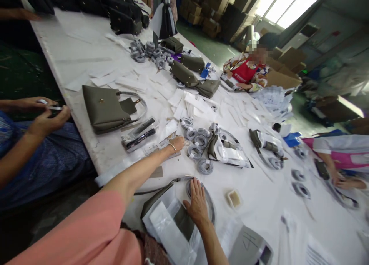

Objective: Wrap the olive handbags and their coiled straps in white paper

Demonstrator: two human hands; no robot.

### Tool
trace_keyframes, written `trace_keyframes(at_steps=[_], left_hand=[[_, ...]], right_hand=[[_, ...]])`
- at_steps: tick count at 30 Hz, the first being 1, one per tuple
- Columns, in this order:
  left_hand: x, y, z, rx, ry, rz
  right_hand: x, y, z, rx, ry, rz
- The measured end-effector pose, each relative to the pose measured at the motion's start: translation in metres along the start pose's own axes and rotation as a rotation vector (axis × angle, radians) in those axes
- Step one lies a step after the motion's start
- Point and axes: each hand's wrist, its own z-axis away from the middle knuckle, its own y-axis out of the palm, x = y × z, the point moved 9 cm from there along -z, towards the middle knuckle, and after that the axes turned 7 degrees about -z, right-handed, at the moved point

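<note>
My left hand (177, 142), with a bracelet at the wrist, reaches across to small loose parts (168, 144) beside several wrapped grey strap coils (200, 140). Its fingers are bent together at the tips; what they pinch, if anything, is too small to make out. Nearer to me, my right hand (198, 203) lies with fingers stretched out over a wrapped grey strap (211, 203) on an olive handbag (154, 201). White paper and clear plastic cover part of this bag, and a thin strap trails from it to the left.
Another olive handbag (99, 107) stands on the white table (112, 69), near a clear box (140, 136). A small dish (234, 199) sits right of my right hand. Co-workers' hands (53, 117) hold a small object at left; other people work across the table.
</note>
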Motion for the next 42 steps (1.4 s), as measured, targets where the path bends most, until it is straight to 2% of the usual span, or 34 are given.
trace_keyframes(at_steps=[4,7,10,13,16,20,24,28,30,33,38,42], left_hand=[[0.001,-0.035,0.032,-0.050,-0.007,0.184],[-0.007,-0.046,0.068,0.009,0.029,0.319],[-0.024,-0.050,0.107,0.082,0.056,0.496],[-0.042,-0.047,0.140,0.157,0.030,0.747],[-0.059,-0.037,0.164,0.252,0.001,0.832],[-0.074,-0.026,0.180,0.292,0.013,0.811],[-0.079,-0.015,0.191,0.314,0.039,0.697],[-0.080,0.004,0.207,0.420,0.085,0.656],[-0.077,0.015,0.217,0.471,0.088,0.624],[-0.071,0.025,0.228,0.484,0.075,0.600],[-0.075,0.037,0.233,0.503,0.050,0.678],[-0.072,0.041,0.225,0.483,0.029,0.669]], right_hand=[[-0.002,-0.021,-0.010,-0.011,0.029,-0.290],[0.009,-0.055,-0.015,-0.144,0.089,-0.616],[0.039,-0.078,-0.013,-0.202,0.163,-1.008],[0.084,-0.082,-0.008,-0.116,0.203,-1.337],[0.110,-0.081,-0.002,-0.100,0.212,-1.502],[0.114,-0.078,0.007,-0.151,0.158,-1.502],[0.108,-0.074,0.017,-0.075,0.137,-1.422],[0.090,-0.063,0.032,-0.029,0.212,-1.351],[0.084,-0.047,0.043,0.054,0.264,-1.392],[0.083,-0.022,0.060,0.212,0.307,-1.516],[0.089,-0.008,0.069,0.271,0.232,-1.426],[0.082,-0.008,0.069,0.227,0.282,-1.363]])
